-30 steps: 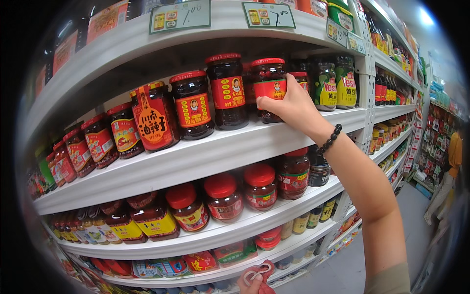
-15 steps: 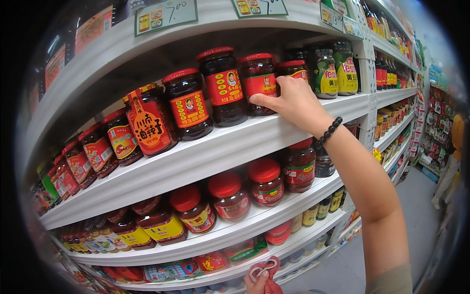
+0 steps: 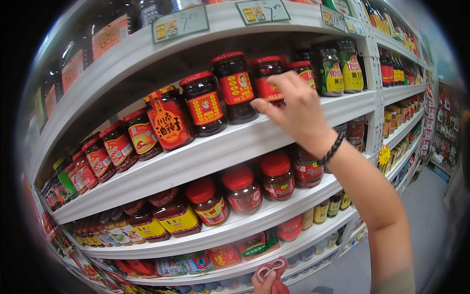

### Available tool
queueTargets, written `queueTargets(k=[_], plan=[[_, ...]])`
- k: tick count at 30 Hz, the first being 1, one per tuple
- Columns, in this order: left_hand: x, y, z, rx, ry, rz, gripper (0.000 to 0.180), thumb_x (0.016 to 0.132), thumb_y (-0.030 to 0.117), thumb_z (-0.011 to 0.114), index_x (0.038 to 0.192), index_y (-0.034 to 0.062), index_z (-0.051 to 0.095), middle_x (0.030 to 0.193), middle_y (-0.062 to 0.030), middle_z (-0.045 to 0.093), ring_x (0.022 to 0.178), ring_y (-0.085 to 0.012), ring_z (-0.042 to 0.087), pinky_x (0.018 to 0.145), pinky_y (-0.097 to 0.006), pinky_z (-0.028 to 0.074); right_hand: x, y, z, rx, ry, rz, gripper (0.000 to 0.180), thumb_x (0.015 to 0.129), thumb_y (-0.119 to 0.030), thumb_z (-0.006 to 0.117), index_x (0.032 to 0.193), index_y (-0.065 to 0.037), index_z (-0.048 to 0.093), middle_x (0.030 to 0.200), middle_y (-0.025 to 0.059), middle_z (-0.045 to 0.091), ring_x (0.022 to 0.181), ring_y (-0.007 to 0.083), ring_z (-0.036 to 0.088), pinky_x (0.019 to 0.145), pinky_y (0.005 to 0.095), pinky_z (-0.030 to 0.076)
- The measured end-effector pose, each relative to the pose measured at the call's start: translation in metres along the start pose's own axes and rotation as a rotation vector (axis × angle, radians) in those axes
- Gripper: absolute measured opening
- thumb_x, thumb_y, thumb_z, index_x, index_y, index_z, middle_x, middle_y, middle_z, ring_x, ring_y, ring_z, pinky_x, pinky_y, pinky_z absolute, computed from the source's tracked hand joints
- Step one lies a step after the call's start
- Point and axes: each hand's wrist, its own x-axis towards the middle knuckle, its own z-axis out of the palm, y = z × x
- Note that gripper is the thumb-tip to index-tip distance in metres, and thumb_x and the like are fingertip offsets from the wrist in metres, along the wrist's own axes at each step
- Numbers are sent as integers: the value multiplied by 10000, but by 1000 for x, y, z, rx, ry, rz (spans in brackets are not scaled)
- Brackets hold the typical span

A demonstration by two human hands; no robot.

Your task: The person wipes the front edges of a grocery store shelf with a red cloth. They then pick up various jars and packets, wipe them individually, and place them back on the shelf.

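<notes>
White shelving (image 3: 220, 149) fills most of my head view, its long, smooth lips bowed by the lens and lined with jars. My right hand (image 3: 301, 115) reaches up in front of the upper row, thumb out to the left and fingers loosely curled, released, with a gap between them and nothing held. Just left of the thumb tip stands a tall jar (image 3: 237, 85), a dark, glossy cylinder with a red lid and a red-and-yellow label. Beyond my fingers, up and slightly left of the palm, sits a shorter red-lidded jar (image 3: 262, 85), on the same shelf and just right of the tall one; its long axis is upright, and my right hand is by far the nearer. The fingers hide part of its red label, and I cannot tell whether a fingertip brushes it. One shelf lower, squat jars (image 3: 278, 179) wear broad, rounded red caps. My left hand (image 3: 264, 284), down at the bottom edge and well apart from that upper row, grips a soft-looking, crumpled reddish bundle (image 3: 280, 284). Smallest, a bracelet (image 3: 333, 149) of shiny black beads circles my right wrist.
</notes>
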Motion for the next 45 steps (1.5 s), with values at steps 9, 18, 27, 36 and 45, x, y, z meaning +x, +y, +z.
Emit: queueTargets(k=[9,18,27,36,45], plan=[[5,5,-21,193,-168,-97,301,790,186,681,1021,29,568,929,-99,628,819,-188,585,750,-329,443,15,-30,32,410,-173,402,807,789,-291,650,1361,121,258,1095,301,587,1031,417,577,908,430,459],[25,-49,-81,368,-328,82,407,811,282,668,1110,31,553,1113,-110,595,1040,-212,564,930,-377,432,27,-41,42,126,-325,458,977,731,-319,713,1398,118,148,899,288,640,886,416,634,798,432,505],[-17,11,-10,179,-121,-249,343,847,252,668,1081,30,548,702,-99,630,369,-152,502,330,-275,379,23,-37,41,285,-152,508,786,701,-281,690,1302,63,319,1013,252,610,957,400,604,840,453,480],[-7,-37,-47,222,-202,-7,337,874,227,649,1106,-3,568,895,-85,645,693,-147,603,585,-276,476,11,-44,17,755,234,376,692,673,-135,785,1243,-18,411,1086,124,603,951,215,621,825,335,497],[30,49,71,-280,-391,24,673,927,551,402,1329,12,389,1263,-107,505,1136,-229,505,951,-363,432,-184,-106,-109,778,-30,595,790,609,-381,865,1196,-12,487,1042,81,572,1002,184,558,897,360,459]])
